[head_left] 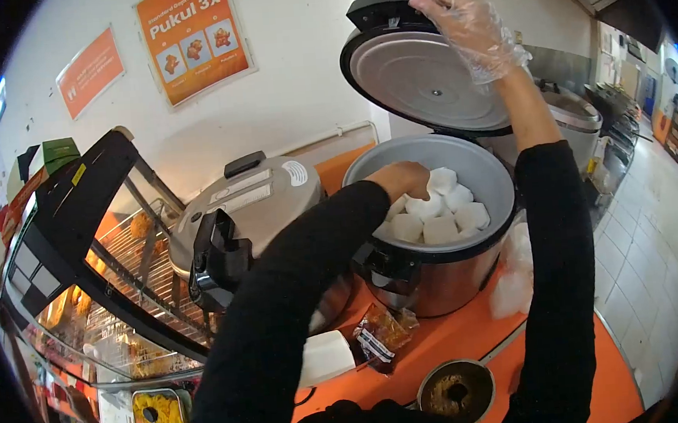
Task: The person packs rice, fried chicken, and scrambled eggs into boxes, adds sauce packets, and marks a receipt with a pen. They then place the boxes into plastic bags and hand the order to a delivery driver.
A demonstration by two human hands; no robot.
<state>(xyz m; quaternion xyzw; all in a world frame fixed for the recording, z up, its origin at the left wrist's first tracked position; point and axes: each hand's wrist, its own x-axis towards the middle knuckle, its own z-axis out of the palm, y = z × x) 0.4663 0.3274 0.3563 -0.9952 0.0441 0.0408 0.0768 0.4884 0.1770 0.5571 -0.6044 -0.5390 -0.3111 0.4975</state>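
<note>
My right hand (467, 26), in a clear plastic glove, is up at the raised lid (424, 80) of a large cooker, its fingers on the lid's black front handle. My left hand (409, 181) reaches inside the open cooker pot (481, 158). Its fingers are hidden, down beside several white wrapped-looking portions (440, 229) that lie in the pot. What the left hand grips, if anything, cannot be seen. On the orange counter (420, 363) in front of the cooker lies a plastic packet (383, 336) with reddish-brown contents.
A closed cooker (267, 193) stands left of the open one. Farther left is a glass display case (118, 305) with fried food. A white box (326, 358), a round metal container (455, 392) and clear plastic bags (511, 290) are on the counter. Another cooker (572, 109) stands behind, right.
</note>
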